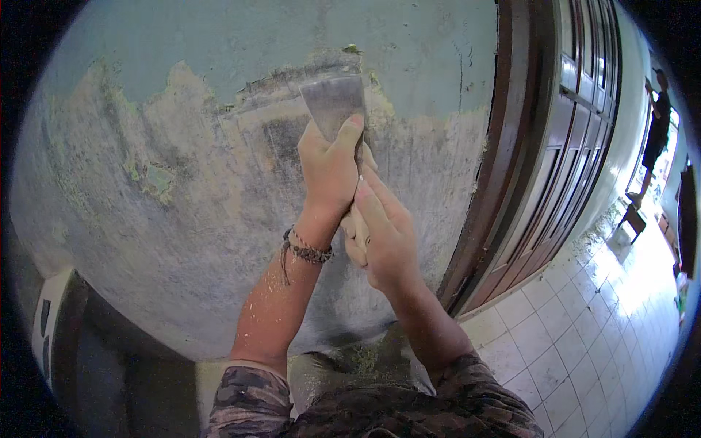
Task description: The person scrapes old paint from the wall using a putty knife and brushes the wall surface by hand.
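Observation:
Both of my hands are on one scraper with a wide flat metal blade (335, 99) and a pale handle (361, 225). My left hand (331, 164) grips the lower part of the blade, thumb laid along its face. Below it, my right hand (388, 232) is wrapped around the handle. The blade's broad edge points up at the wall (230, 219), near the border of the green-blue paint (263, 33); whether it touches cannot be told. Under that border the wall is bare, grey and stained. A braided bracelet (309, 253) circles my left wrist, and pale flakes dot the forearm.
A brown wooden door frame (509, 148) and panelled door (564, 159) stand to the right of the wall. White floor tiles (553, 334) carry debris. Far right, a person (655, 128) stands raised on a small stool (633, 220). A pale slotted object (48, 323) is at lower left.

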Action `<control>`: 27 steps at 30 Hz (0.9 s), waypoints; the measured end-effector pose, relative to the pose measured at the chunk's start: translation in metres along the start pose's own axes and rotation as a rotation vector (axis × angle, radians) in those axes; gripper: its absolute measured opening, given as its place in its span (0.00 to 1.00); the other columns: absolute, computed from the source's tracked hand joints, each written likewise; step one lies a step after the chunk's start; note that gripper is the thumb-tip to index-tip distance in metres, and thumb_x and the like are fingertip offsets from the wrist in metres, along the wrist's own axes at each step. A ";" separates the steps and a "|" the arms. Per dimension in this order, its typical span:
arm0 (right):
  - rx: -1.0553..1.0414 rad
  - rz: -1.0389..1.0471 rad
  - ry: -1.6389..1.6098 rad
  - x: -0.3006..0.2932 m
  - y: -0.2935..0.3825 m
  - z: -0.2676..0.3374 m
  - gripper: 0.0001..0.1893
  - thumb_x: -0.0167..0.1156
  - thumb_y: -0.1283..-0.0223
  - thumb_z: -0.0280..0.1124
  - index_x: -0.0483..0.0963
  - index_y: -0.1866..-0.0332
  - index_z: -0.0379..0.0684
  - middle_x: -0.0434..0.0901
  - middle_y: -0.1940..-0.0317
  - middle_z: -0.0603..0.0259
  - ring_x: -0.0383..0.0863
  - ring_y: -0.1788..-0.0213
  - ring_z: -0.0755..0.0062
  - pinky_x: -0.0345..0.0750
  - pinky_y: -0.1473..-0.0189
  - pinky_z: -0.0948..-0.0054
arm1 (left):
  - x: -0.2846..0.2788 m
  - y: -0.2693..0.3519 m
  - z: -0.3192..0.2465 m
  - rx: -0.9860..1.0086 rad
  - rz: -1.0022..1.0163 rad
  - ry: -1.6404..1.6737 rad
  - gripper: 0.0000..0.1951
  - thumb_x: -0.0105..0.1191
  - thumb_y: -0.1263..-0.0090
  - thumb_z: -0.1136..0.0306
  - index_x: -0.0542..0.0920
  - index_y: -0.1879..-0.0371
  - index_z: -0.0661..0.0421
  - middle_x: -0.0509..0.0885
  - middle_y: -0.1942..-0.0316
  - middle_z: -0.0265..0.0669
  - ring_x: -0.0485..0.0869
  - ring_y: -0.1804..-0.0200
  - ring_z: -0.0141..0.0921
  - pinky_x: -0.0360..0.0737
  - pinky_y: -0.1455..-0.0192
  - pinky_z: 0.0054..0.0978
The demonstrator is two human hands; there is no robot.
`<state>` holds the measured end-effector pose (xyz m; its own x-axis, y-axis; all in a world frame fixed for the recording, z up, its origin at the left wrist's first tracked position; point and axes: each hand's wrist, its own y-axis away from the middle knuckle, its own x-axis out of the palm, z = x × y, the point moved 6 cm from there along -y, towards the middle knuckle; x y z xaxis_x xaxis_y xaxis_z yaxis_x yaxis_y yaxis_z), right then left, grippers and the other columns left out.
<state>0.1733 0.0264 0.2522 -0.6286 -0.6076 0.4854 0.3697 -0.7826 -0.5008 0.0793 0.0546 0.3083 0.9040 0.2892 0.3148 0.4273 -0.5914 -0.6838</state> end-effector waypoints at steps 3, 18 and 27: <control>0.003 0.008 0.001 0.008 -0.013 0.013 0.24 0.45 0.24 0.34 0.63 0.27 0.40 0.66 0.75 0.78 0.63 0.78 0.90 0.61 0.79 0.84 | 0.002 -0.030 -0.012 0.151 0.041 -0.163 0.07 0.57 0.30 0.69 0.81 0.67 0.61 0.80 0.80 0.34 0.78 0.82 0.26 0.72 0.79 0.24; 0.064 0.045 0.016 -0.002 0.018 -0.010 0.25 0.46 0.24 0.32 0.60 0.27 0.35 0.69 0.73 0.76 0.63 0.77 0.90 0.63 0.77 0.84 | -0.011 0.014 -0.002 -0.066 -0.024 -0.063 0.07 0.56 0.29 0.68 0.79 0.63 0.60 0.79 0.80 0.33 0.78 0.82 0.26 0.73 0.78 0.24; -0.021 0.037 0.098 0.000 0.005 -0.002 0.25 0.44 0.23 0.31 0.58 0.26 0.33 0.66 0.73 0.76 0.62 0.75 0.92 0.62 0.74 0.85 | -0.003 0.001 -0.010 -0.010 0.009 -0.041 0.07 0.56 0.29 0.69 0.78 0.63 0.60 0.80 0.77 0.33 0.78 0.81 0.26 0.73 0.78 0.24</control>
<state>0.1737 0.0222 0.2485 -0.6795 -0.6188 0.3942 0.3801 -0.7565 -0.5323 0.0766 0.0459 0.3129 0.9066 0.3142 0.2819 0.4198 -0.6014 -0.6798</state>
